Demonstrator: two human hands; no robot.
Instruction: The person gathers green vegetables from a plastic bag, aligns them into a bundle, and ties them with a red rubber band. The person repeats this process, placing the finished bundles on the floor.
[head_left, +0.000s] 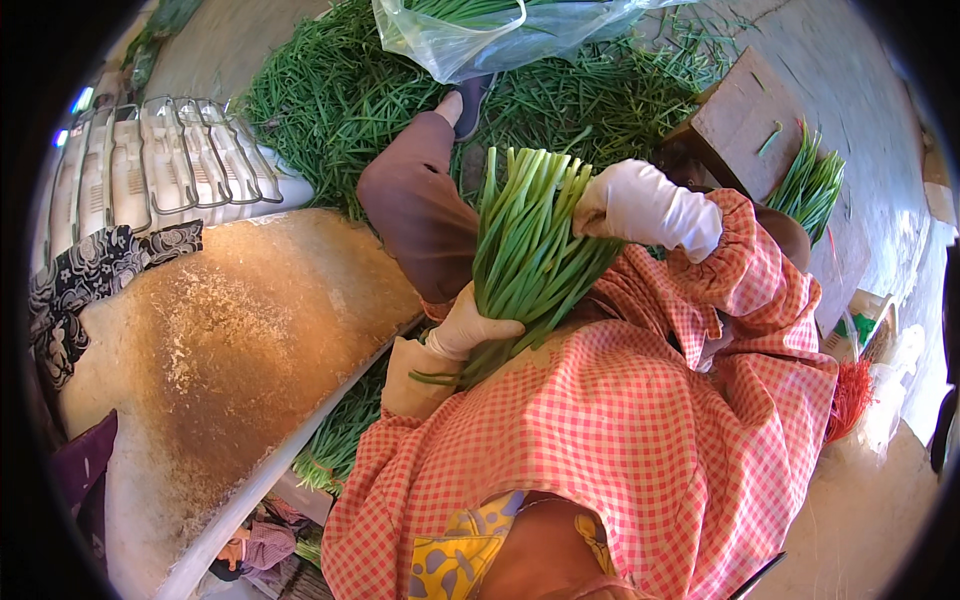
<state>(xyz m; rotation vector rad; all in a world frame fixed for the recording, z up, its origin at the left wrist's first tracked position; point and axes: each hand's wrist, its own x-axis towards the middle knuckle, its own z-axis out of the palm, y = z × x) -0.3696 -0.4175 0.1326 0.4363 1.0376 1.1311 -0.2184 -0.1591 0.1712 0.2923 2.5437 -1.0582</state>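
Observation:
A thick bunch of long green chive-like stalks (525, 240) stands tilted in front of my chest, its pale cut ends upward. My left hand (472, 326), in a pale rubber glove, grips the bunch low down, with the thumb lying across the front. Against the right side of the stalks, near the cut ends, is my right hand (630, 202) in a white glove. Its fingers curl onto the stalks, and some fingertips are hidden behind them. A few loose leaves trail past my left wrist.
Loose greens (337, 105) cover the floor around my shoe, under a clear plastic bag (465, 45). A stained board (225, 322) and white plastic crate (172, 165) lie left. At right are a small wooden stool (742, 120), another bunch (810, 184) and red ties (851, 401).

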